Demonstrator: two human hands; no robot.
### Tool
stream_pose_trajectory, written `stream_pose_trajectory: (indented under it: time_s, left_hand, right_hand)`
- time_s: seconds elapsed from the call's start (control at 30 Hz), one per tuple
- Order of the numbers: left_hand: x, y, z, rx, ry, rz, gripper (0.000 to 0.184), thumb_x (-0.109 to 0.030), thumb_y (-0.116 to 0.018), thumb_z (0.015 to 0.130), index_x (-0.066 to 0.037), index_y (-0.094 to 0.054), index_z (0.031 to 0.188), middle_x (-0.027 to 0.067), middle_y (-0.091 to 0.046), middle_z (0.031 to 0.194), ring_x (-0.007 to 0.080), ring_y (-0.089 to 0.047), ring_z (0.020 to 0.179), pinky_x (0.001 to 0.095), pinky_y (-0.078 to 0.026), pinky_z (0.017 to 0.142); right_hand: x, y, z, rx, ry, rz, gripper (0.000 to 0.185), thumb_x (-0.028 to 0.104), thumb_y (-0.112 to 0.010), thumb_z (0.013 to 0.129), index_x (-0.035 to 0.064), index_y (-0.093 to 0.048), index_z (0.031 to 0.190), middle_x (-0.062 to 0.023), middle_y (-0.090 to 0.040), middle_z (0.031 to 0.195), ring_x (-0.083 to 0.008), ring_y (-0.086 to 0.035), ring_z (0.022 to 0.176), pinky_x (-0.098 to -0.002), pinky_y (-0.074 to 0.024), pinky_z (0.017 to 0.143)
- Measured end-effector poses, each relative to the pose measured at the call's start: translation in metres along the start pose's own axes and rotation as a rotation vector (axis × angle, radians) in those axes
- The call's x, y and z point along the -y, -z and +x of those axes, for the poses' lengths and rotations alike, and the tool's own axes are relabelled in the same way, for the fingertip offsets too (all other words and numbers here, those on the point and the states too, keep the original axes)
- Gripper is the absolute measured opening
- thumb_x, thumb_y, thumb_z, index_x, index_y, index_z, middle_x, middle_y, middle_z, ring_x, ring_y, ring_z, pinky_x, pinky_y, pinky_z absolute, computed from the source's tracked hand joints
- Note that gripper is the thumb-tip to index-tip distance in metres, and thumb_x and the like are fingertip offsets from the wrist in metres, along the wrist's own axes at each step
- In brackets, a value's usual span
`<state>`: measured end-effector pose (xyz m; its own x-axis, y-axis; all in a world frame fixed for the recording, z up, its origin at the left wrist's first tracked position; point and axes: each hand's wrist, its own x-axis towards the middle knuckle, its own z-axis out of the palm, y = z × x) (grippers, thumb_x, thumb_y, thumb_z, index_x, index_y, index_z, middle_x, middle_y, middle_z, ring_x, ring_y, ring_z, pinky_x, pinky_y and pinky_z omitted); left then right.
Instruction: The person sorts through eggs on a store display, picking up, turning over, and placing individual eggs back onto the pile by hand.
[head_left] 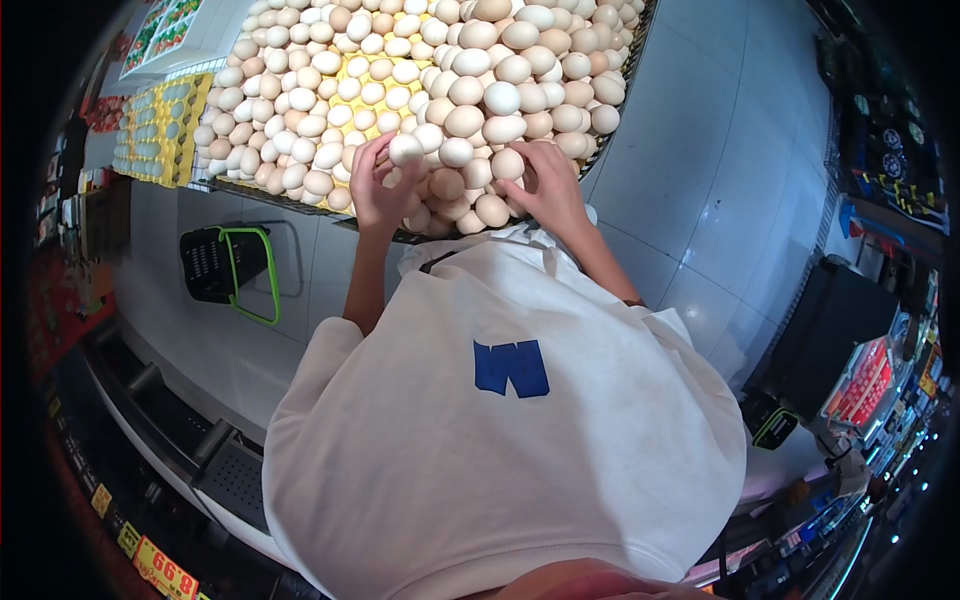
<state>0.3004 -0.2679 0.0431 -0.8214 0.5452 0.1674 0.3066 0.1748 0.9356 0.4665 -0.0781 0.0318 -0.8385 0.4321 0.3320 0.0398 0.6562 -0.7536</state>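
Holds a white egg point(406, 150) in the left hand point(376, 190), with fingers and thumb curled round the shell, over the front edge area of the bin point(265, 194). Holds a tan egg point(507, 163) between thumb and fingers of the right hand point(548, 182), near the bin's front right corner. Cannot tell the firmness of either grip. Looks chalky, nearly without tint and slightly blurred in the left hand; looks smooth, rounded and evenly tan in the right. Has a loose heap of eggs point(462, 122) between and beyond the hands, filling the bin from front edge to back: white, cream, pinkish tan and light brown, mostly matte, oval, pointing every which way. Rises fuller toward the right edge, with larger-looking shells there; spreads flatter toward the left edge. Leaves part of a yellow tray point(388, 82) uncovered midway between those edges, with eggs seated in the cups. Shows more eggs in yellow stacked trays point(186, 150) just beside the left edge. Has a black basket point(208, 265) with a green handle on the floor point(690, 130), before the front left corner.
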Motion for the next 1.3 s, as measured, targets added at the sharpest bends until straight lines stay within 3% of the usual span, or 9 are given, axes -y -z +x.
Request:
stream_pose_trajectory:
  time_s: [0.4, 0.5, 0.63, 0.83, 0.9, 1.0, 1.1, 1.23, 1.3]
  left_hand:
    - [0.004, 0.004, -0.004, -0.015, 0.005, -0.043, 0.044, 0.004, -0.071, 0.079, 0.003, -0.055, 0.120, 0.0099, -0.050, 0.114, 0.0154, -0.057, 0.101, 0.0264, -0.055, 0.084]
    - [0.003, 0.004, -0.002, -0.045, -0.001, -0.033, 0.045, 0.004, -0.071, 0.079, 0.004, -0.055, 0.120, 0.0096, -0.050, 0.113, 0.0148, -0.057, 0.101, 0.0261, -0.055, 0.084]
    - [-0.003, 0.007, -0.003, -0.042, 0.040, -0.007, 0.045, 0.003, -0.071, 0.079, 0.004, -0.054, 0.121, 0.0095, -0.050, 0.113, 0.0152, -0.057, 0.101, 0.0259, -0.055, 0.084]
    - [0.009, 0.018, 0.002, -0.068, 0.050, -0.048, 0.045, 0.002, -0.070, 0.081, 0.005, -0.053, 0.123, 0.0109, -0.049, 0.119, 0.0189, -0.058, 0.107, 0.0289, -0.054, 0.090]
    - [0.010, 0.022, 0.004, -0.114, 0.191, -0.189, 0.049, 0.003, -0.068, 0.082, 0.006, -0.048, 0.127, 0.0132, -0.055, 0.120, 0.0187, -0.058, 0.110, 0.0293, -0.053, 0.090]
    - [0.013, 0.024, 0.005, -0.079, 0.248, -0.303, 0.046, 0.001, -0.070, 0.081, 0.006, -0.052, 0.123, 0.0113, -0.050, 0.121, 0.0217, -0.056, 0.114, 0.0309, -0.052, 0.094]
    - [0.017, 0.016, 0.006, 0.001, 0.119, -0.303, 0.046, 0.002, -0.070, 0.081, 0.006, -0.052, 0.123, 0.0107, -0.050, 0.120, 0.0212, -0.056, 0.113, 0.0306, -0.051, 0.095]
    - [0.016, 0.020, 0.017, 0.077, 0.154, -0.298, 0.047, 0.004, -0.069, 0.080, 0.006, -0.052, 0.124, 0.0099, -0.050, 0.120, 0.0194, -0.057, 0.111, 0.0301, -0.051, 0.094]
    - [0.019, 0.026, 0.027, 0.097, 0.177, -0.334, 0.047, 0.004, -0.069, 0.080, 0.006, -0.052, 0.124, 0.0100, -0.051, 0.120, 0.0192, -0.057, 0.110, 0.0298, -0.051, 0.093]
  right_hand:
    - [0.002, -0.001, -0.003, 0.014, -0.040, 0.020, 0.045, 0.018, -0.075, 0.072, 0.0033, -0.058, 0.111, -0.0134, -0.058, 0.095, -0.0304, -0.056, 0.090, -0.0394, -0.0456, 0.080]
    - [0.001, 0.000, -0.003, -0.060, -0.152, 0.149, 0.043, 0.015, -0.075, 0.072, 0.0029, -0.059, 0.110, -0.0115, -0.059, 0.102, -0.0257, -0.060, 0.092, -0.0346, -0.0503, 0.080]
    - [0.000, 0.002, -0.008, -0.084, -0.320, 0.290, 0.044, 0.015, -0.076, 0.073, 0.0026, -0.058, 0.111, -0.0084, -0.058, 0.102, -0.0192, -0.060, 0.090, -0.0316, -0.0494, 0.082]
    - [-0.003, 0.001, -0.014, -0.114, -0.347, 0.308, 0.045, 0.016, -0.076, 0.073, 0.0032, -0.057, 0.112, -0.0078, -0.057, 0.103, -0.0187, -0.058, 0.089, -0.0308, -0.0486, 0.082]
    - [0.001, 0.003, -0.017, -0.126, -0.348, 0.310, 0.046, 0.016, -0.077, 0.073, 0.0034, -0.057, 0.112, -0.0082, -0.057, 0.103, -0.0188, -0.057, 0.087, -0.0305, -0.0485, 0.080]
    - [-0.001, 0.003, -0.023, -0.095, -0.273, 0.213, 0.045, 0.011, -0.077, 0.075, 0.0026, -0.056, 0.115, -0.0060, -0.060, 0.101, -0.0138, -0.059, 0.087, -0.0278, -0.0501, 0.078]
    - [0.005, -0.002, -0.025, -0.088, -0.255, 0.173, 0.046, 0.012, -0.078, 0.074, 0.0028, -0.057, 0.113, -0.0059, -0.061, 0.099, -0.0132, -0.059, 0.084, -0.0276, -0.0498, 0.076]
    - [0.024, -0.016, -0.027, -0.124, -0.336, 0.126, 0.046, 0.013, -0.078, 0.073, 0.0031, -0.057, 0.112, -0.0059, -0.061, 0.099, -0.0133, -0.058, 0.082, -0.0275, -0.0493, 0.074]
    - [0.032, -0.028, -0.033, -0.168, -0.374, 0.230, 0.046, 0.014, -0.077, 0.072, 0.0025, -0.056, 0.111, -0.0092, -0.057, 0.102, -0.0200, -0.059, 0.088, -0.0314, -0.0496, 0.078]
